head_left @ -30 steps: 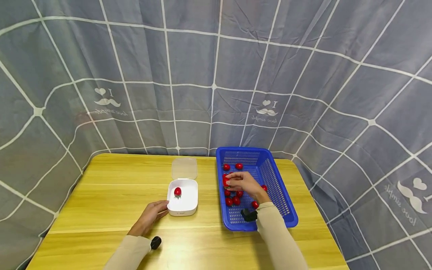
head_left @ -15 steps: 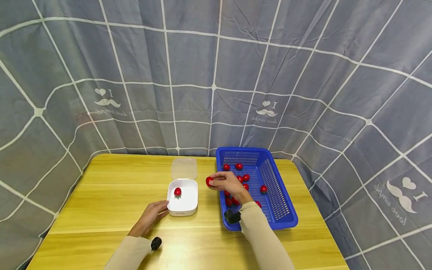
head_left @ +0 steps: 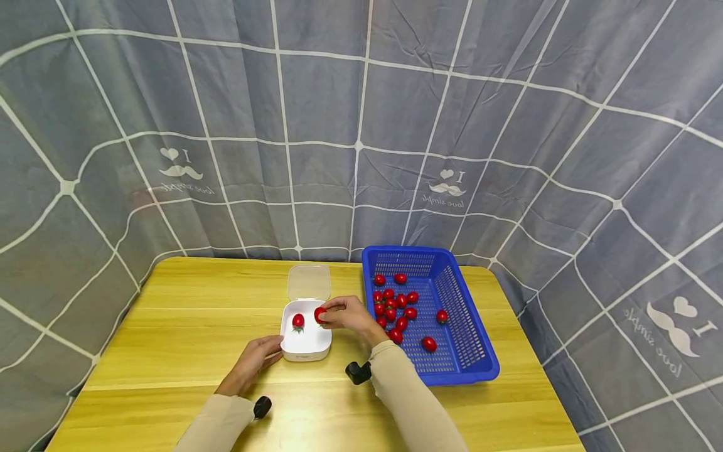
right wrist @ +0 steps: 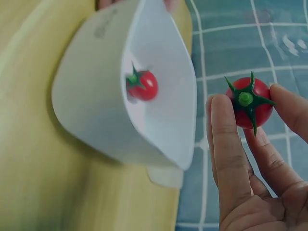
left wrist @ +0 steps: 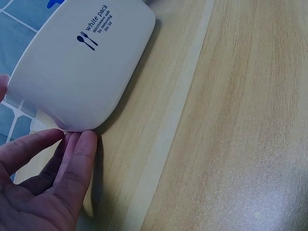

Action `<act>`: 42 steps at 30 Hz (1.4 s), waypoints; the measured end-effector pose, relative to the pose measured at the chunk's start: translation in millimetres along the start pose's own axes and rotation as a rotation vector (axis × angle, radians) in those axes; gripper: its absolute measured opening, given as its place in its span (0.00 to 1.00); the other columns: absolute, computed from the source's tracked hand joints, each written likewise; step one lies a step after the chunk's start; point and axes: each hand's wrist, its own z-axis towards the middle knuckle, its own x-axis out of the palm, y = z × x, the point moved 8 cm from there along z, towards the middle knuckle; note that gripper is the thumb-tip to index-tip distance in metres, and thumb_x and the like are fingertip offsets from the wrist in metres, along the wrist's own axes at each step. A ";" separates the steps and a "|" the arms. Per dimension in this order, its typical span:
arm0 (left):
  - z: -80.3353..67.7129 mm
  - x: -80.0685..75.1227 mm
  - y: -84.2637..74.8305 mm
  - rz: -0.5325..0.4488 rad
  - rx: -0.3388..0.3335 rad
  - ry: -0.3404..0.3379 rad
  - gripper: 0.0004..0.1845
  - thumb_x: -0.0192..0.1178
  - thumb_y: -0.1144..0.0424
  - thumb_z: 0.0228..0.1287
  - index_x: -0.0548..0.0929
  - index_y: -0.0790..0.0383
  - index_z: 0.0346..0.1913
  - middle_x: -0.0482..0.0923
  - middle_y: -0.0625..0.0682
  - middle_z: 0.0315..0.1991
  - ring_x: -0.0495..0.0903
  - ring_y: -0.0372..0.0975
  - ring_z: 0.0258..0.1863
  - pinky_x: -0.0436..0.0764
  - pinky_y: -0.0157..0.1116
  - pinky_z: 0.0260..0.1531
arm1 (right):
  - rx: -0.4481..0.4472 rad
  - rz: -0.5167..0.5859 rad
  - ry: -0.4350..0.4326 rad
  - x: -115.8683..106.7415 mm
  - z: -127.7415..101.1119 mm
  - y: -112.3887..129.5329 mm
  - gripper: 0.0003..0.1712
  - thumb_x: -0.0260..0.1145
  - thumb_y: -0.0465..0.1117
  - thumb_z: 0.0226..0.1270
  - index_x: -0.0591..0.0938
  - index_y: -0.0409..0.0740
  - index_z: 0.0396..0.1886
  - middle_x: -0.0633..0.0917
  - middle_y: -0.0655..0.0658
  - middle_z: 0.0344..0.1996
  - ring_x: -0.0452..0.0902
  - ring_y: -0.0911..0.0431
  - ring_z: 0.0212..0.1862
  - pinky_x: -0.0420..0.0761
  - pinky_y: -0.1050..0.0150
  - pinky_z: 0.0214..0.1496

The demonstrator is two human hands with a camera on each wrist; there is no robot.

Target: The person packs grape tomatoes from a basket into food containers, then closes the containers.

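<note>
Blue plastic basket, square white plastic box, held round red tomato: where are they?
Blue plastic basket (head_left: 460,314): head view, right side wall.
Square white plastic box (left wrist: 89,65): left wrist view, outer wall.
Held round red tomato (right wrist: 246,99): right wrist view, green stem.

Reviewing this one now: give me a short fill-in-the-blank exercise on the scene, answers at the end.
The right hand pinches a tomato whose stem is coloured ____.
The left hand touches the box, which is printed "____ pack".
Inside the box lies exactly ____ loose tomato.
The basket is coloured ____.

Missing words: green; white; one; blue.
</note>
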 end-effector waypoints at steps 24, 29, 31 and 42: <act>-0.7 1.1 -0.7 -0.025 0.015 0.004 0.25 0.47 0.63 0.75 0.67 0.84 0.61 0.69 0.71 0.61 0.75 0.50 0.57 0.78 0.41 0.58 | 0.071 -0.289 -0.223 48.1 14.3 -33.4 0.07 0.72 0.28 0.53 0.83 0.30 0.32 0.83 0.45 0.22 0.83 0.55 0.25 0.88 0.64 0.31; -2.2 1.0 -1.2 -0.023 0.021 0.005 0.25 0.47 0.63 0.75 0.67 0.85 0.61 0.70 0.70 0.60 0.75 0.49 0.56 0.78 0.41 0.58 | 0.059 -0.313 -0.258 49.3 15.8 -35.7 0.08 0.73 0.28 0.51 0.83 0.31 0.31 0.84 0.45 0.22 0.84 0.53 0.25 0.88 0.63 0.30; -3.3 1.3 -2.0 -0.021 0.026 0.011 0.25 0.47 0.63 0.75 0.67 0.85 0.61 0.70 0.70 0.60 0.76 0.48 0.56 0.77 0.41 0.59 | 0.055 -0.328 -0.264 49.7 16.0 -35.7 0.08 0.73 0.29 0.51 0.83 0.31 0.30 0.84 0.45 0.21 0.84 0.52 0.25 0.87 0.64 0.29; -2.6 2.0 -2.1 -0.029 0.032 0.018 0.25 0.47 0.63 0.75 0.66 0.85 0.61 0.68 0.72 0.62 0.75 0.49 0.57 0.77 0.41 0.59 | 0.079 -0.242 -0.228 51.4 14.5 -37.0 0.06 0.71 0.27 0.54 0.82 0.30 0.30 0.82 0.45 0.22 0.85 0.47 0.26 0.87 0.64 0.28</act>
